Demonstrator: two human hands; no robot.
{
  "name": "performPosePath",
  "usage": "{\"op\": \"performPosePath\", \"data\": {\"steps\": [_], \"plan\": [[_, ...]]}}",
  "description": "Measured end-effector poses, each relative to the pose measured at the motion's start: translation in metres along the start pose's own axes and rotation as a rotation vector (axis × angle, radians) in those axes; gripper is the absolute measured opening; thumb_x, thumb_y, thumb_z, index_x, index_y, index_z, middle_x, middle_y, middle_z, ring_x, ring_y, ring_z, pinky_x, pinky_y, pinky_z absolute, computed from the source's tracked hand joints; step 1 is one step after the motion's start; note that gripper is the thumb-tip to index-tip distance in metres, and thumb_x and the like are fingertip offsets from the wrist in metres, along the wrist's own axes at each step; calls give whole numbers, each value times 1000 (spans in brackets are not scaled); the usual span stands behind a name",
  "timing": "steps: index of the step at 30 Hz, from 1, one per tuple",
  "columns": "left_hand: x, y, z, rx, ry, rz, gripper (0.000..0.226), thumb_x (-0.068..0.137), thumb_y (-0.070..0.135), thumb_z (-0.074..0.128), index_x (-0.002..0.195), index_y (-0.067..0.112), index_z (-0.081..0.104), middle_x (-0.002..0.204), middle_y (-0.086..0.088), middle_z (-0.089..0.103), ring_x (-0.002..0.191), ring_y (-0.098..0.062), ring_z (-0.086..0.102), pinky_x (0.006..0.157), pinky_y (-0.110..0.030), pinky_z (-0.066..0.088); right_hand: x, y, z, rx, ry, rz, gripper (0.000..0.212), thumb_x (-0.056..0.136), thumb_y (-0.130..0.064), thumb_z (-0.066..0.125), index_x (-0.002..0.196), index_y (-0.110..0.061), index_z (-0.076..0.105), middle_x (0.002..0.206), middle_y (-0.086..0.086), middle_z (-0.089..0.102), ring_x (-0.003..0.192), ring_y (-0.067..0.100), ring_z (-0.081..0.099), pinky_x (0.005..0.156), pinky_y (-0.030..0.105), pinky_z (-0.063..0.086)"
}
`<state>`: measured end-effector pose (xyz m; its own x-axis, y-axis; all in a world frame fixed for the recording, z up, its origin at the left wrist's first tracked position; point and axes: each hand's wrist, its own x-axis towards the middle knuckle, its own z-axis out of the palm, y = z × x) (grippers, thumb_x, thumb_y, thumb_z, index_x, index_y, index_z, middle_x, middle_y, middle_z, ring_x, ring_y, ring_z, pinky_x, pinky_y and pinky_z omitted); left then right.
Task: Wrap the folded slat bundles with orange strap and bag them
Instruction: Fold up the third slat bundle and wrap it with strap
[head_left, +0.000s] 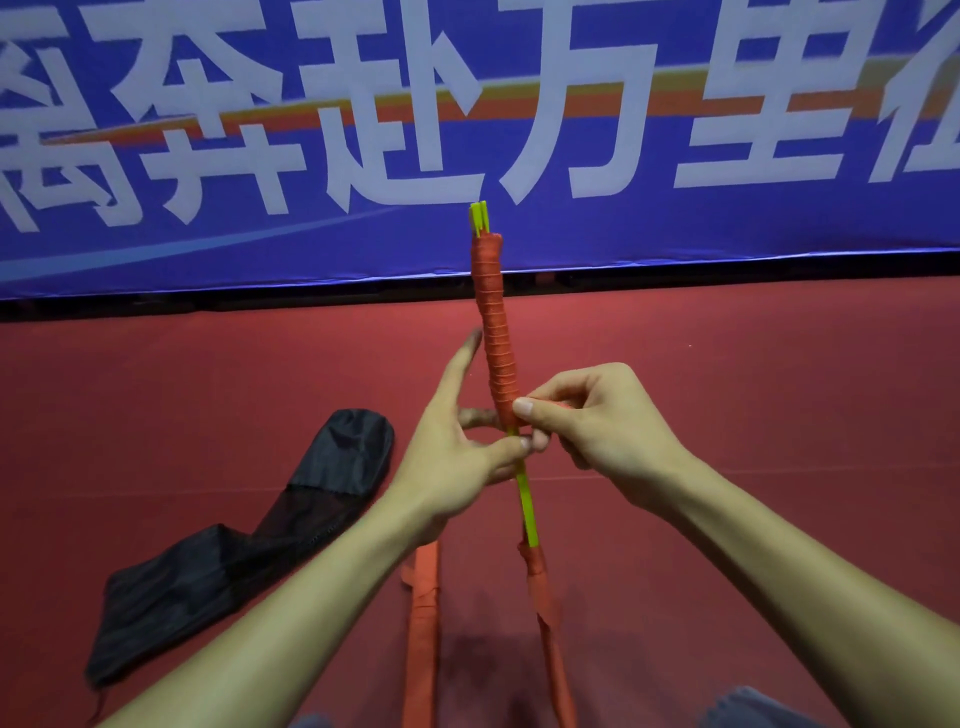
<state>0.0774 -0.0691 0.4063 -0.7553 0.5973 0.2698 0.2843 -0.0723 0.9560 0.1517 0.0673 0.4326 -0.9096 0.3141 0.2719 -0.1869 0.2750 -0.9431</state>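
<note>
The slat bundle (525, 499) stands upright above the red surface (779, 389), mostly wound in orange strap (491, 322). The left hand (447, 467) has its grip clamped on the bundle, and the right hand (597, 426) pinches the strap. A black bag (208, 571) lies to the left.

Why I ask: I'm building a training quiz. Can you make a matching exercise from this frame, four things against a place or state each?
Things:
1 slat bundle
2 black bag
3 left hand
4 right hand

Places or states:
A lies on the red floor, at left
B pinches the orange strap at the wrap's lower edge
C held nearly upright, upper part wrapped, bare just below the hands
D holds the bare slats, index finger straight

Pairs: 1-C; 2-A; 3-D; 4-B
</note>
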Motion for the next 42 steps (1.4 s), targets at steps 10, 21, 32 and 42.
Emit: {"op": "performPosePath", "data": {"steps": [10, 21, 32, 42], "plan": [[3, -4, -3, -164, -108, -116, 80, 92, -6, 62, 129, 61, 35, 93, -4, 76, 83, -14, 71, 66, -35, 57, 4, -1, -4, -1, 40, 54, 15, 87, -10, 72, 75, -6, 62, 59, 6, 66, 40, 9, 34, 39, 18, 26], [3, -5, -1, -195, -107, -105, 87, 92, -17, 53, 148, 43, 22, 87, -10, 74, 72, -21, 71, 62, -35, 59, 6, 7, -5, -126, 193, 36, 28, 79, -12, 80, 65, -6, 57, 64, 1, 65, 58, 15, 57, 51, 33, 51], [4, -10, 4, -193, -38, -107, 89, 90, -17, 57, 140, 53, 34, 114, -12, 69, 81, -23, 72, 68, -41, 59, 4, 7, 1, 259, 207, 162, 32, 79, 10, 71, 65, -4, 46, 79, 21, 67, 61, 21, 71, 51, 31, 57], [10, -20, 5, -226, -57, -71, 95, 92, -16, 55, 141, 61, 31, 101, -9, 74, 77, -20, 72, 58, -36, 59, 12, 23, -1, 283, 225, 127, 27, 75, 13, 74, 76, -7, 57, 75, 13, 62, 57, 17, 66, 52, 34, 57]]}}
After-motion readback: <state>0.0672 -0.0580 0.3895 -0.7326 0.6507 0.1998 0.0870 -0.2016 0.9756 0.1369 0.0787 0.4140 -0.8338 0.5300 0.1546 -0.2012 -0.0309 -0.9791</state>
